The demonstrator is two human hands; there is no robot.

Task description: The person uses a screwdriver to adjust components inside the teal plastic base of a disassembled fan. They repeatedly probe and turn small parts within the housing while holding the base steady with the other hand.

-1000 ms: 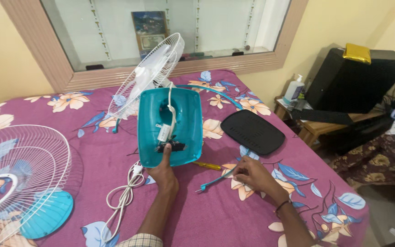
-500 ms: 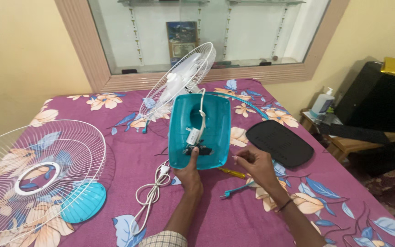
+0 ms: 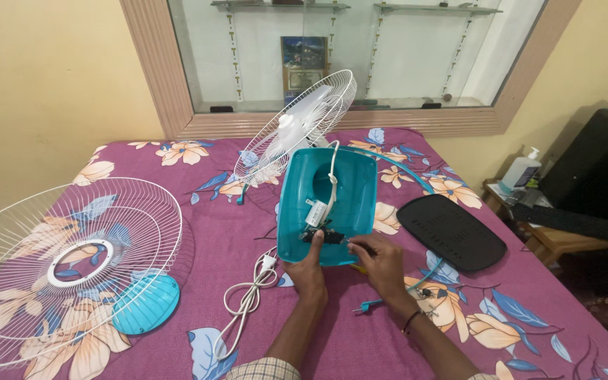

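A teal fan base housing (image 3: 346,183) lies open side up on the bed, with a white capacitor and wiring inside. My left hand (image 3: 309,269) grips its near edge, thumb pressing on the small black part at the front. Beside it, my right hand (image 3: 380,262) has its fingertips pinched on a thin metal tool or wire end touching that same part. Behind the housing, the white rear fan guard with motor (image 3: 297,134) stands tilted. A teal-handled screwdriver (image 3: 367,306) lies on the sheet just below my right wrist.
A white front grille (image 3: 65,267) with a teal cap (image 3: 146,304) lies at the left. A coiled white power cord (image 3: 248,299) trails left of my arm. A black base plate (image 3: 452,232) rests at the right. Black furniture and a pump bottle (image 3: 522,172) stand beyond the bed.
My right hand has moved up from the sheet to the housing's front edge, leaving the teal-handled screwdriver lying on the bed. The view has shifted left and closer. My left hand stays on the housing.
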